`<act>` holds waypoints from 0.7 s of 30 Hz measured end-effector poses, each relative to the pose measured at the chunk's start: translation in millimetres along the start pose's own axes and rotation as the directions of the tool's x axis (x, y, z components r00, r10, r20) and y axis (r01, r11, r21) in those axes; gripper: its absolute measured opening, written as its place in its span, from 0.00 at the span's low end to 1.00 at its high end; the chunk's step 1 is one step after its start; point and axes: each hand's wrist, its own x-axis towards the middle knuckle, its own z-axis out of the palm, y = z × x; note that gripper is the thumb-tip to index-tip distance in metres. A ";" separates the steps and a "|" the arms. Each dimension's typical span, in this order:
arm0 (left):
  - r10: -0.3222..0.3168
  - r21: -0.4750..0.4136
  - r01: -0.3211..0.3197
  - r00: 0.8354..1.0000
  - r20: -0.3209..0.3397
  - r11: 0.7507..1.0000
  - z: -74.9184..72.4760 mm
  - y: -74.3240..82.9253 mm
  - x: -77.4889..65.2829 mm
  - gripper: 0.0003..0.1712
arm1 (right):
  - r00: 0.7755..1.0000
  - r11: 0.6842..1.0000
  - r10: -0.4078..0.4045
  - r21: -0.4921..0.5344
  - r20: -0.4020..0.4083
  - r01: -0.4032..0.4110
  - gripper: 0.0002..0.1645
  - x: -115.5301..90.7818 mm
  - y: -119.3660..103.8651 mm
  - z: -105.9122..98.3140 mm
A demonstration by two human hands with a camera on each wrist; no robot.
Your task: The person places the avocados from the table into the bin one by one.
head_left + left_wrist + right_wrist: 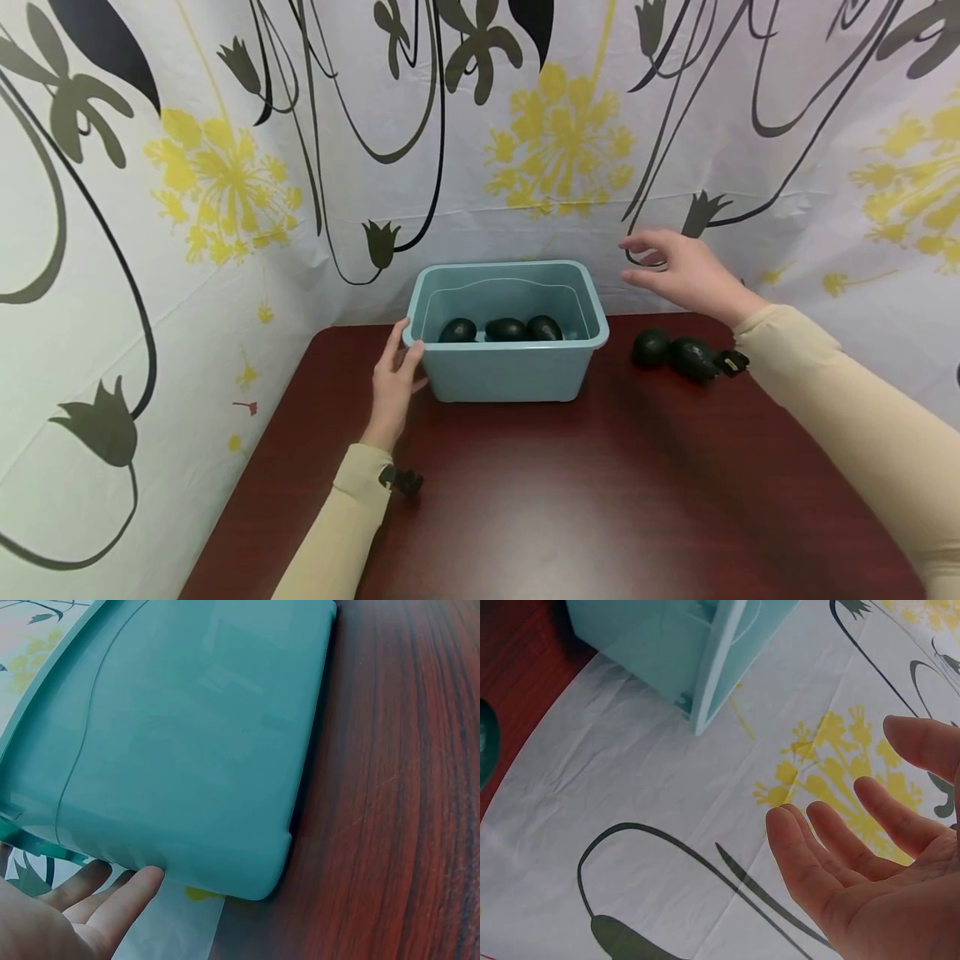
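A light blue plastic bin (506, 372) stands at the table's back, with three dark avocados visible inside, one of them an avocado (506, 330) in the middle. My left hand (392, 392) is at the bin's left front corner, its extended fingers (124, 907) touching the side wall below the rim. Raised to the right of the bin, my right hand (678, 271) holds nothing, its fingers spread and slightly bent. Below that hand, on the table, lie a rounder avocado (651, 347) and a longer avocado (692, 358) side by side.
The dark red wooden table (540, 500) ends just behind the bin. A white cloth (465, 225) with yellow and grey flower print hangs behind it and along the left side. Black wrist cameras sit on both sleeves, the right one close beside the longer avocado in the head view.
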 end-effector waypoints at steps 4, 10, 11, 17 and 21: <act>-0.002 -0.008 0.003 1.000 0.014 1.000 -1.4 0.9 -0.6 0.32 | 1.000 1.000 0.011 -0.018 -0.005 -0.011 0.31 -6.2 5.2 -0.5; -0.031 -0.022 0.032 0.999 0.041 0.999 -3.0 5.4 -1.2 0.34 | 1.000 0.999 0.015 -0.037 -0.011 -0.016 0.30 -13.2 15.5 1.4; -0.032 -0.024 0.033 0.998 0.046 0.999 -3.0 7.7 -2.0 0.35 | 1.000 0.999 0.017 -0.038 -0.010 -0.018 0.30 -14.3 17.3 1.8; -0.010 -0.031 0.012 0.998 0.067 0.999 -1.1 29.5 -12.3 0.36 | 0.999 0.998 0.041 -0.044 -0.005 -0.041 0.30 -21.4 28.3 3.0; -0.007 -0.025 0.009 0.998 0.065 1.000 -0.5 33.6 -14.5 0.36 | 0.999 0.998 0.052 -0.038 -0.016 -0.053 0.30 -26.6 35.4 3.6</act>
